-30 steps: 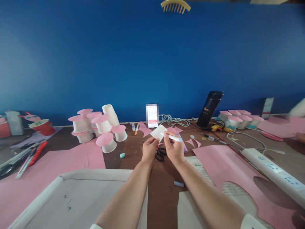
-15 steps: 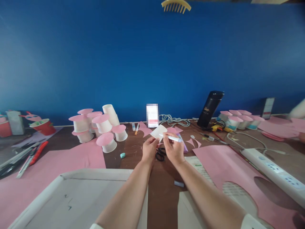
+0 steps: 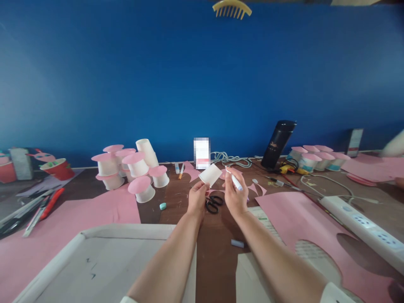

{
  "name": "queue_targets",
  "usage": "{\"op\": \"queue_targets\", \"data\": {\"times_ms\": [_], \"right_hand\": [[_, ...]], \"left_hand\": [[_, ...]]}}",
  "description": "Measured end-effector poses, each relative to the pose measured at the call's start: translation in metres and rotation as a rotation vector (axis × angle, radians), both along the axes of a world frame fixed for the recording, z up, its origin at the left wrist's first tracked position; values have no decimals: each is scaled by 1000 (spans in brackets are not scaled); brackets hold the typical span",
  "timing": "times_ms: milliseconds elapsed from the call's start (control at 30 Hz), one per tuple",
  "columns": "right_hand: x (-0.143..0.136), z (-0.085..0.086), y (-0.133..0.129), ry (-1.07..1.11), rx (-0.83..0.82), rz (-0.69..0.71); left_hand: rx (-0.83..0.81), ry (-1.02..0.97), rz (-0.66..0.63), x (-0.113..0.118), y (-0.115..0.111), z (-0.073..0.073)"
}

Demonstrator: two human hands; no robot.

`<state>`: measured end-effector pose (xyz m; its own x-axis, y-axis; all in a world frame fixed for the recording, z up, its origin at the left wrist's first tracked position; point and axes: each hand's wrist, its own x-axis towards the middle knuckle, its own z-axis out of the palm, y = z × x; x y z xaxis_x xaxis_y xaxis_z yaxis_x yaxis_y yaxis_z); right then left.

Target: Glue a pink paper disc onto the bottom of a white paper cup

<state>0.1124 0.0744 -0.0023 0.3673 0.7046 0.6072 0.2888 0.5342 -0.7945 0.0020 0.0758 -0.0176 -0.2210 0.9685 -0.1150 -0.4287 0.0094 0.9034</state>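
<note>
My left hand (image 3: 197,198) is closed on the lower edge of a small white piece of paper (image 3: 211,175), tilted above the table. To its right, my right hand (image 3: 235,194) grips a white marker (image 3: 234,180), apart from the paper. Black-handled scissors (image 3: 214,204) lie between my hands on the brown table (image 3: 214,269). A small grey-blue cap (image 3: 237,243) rests nearer to me. Behind the paper stands a phone (image 3: 202,152) with a blurred screen.
White cups with pink discs (image 3: 138,164) stand at the left, more (image 3: 311,156) at the right. A black bottle (image 3: 278,144), power strip (image 3: 362,227), pink paper (image 3: 303,210) and knives (image 3: 41,210) lie around. Someone's hand (image 3: 399,182) shows far right.
My right hand has moved a little right, taking the marker away from the paper and tilting it more steeply. More of the scissors shows. My left hand still holds the paper.
</note>
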Motion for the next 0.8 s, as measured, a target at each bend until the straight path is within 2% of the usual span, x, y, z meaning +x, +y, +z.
{"op": "queue_targets", "data": {"times_ms": [100, 233, 433, 600, 800], "right_hand": [[3, 1, 5, 118, -83, -12], [6, 0, 7, 139, -146, 15], [7, -1, 8, 116, -117, 8], [7, -3, 8, 104, -115, 21], [9, -8, 10, 92, -112, 14]], "left_hand": [[9, 61, -2, 0, -2, 3], [29, 129, -37, 1, -7, 9], [93, 223, -59, -1, -8, 11], [142, 290, -22, -3, -7, 9], [158, 191, -8, -3, -3, 4]]}}
